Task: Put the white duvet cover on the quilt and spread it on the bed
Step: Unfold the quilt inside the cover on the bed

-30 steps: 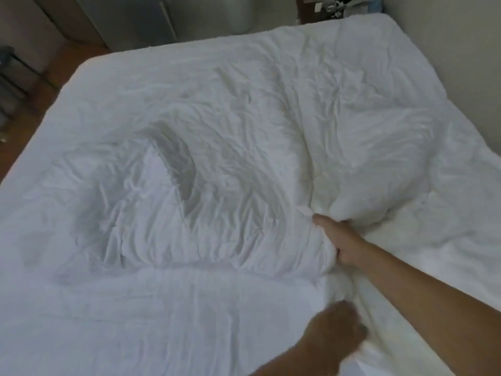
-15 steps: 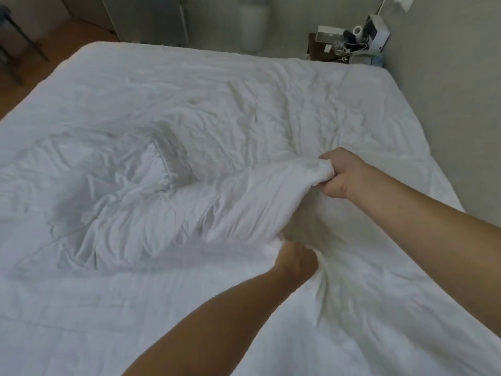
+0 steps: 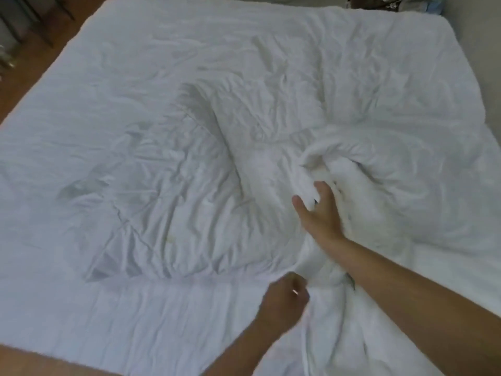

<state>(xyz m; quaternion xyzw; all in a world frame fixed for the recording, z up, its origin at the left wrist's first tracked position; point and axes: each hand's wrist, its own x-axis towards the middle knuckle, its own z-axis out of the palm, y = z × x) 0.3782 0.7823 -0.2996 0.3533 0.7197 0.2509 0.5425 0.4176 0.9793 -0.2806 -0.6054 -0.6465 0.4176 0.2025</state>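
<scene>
My right hand (image 3: 321,213) lies on the white duvet cover (image 3: 168,185), its fingers (image 3: 324,189) fairly straight and spread, thumb out to the left, with a small ridge of cloth rising between thumb and forefinger; it presses rather than grips. Just past those fingertips, a bunched fold of the quilt (image 3: 349,156) stands up in a soft hump, and more of it bulges away to the right of my fingers. To the left of my thumb the cover lies flatter, creased over a squarish padded shape. My left hand (image 3: 284,298) sits nearer to me, below and a little left of the right wrist, its fingers curled in on a gather of cloth that runs up toward the right forearm; the picture is blurred there, but it looks like a pinch. The cover reaches out on every side of both hands across the bed (image 3: 81,335).
</scene>
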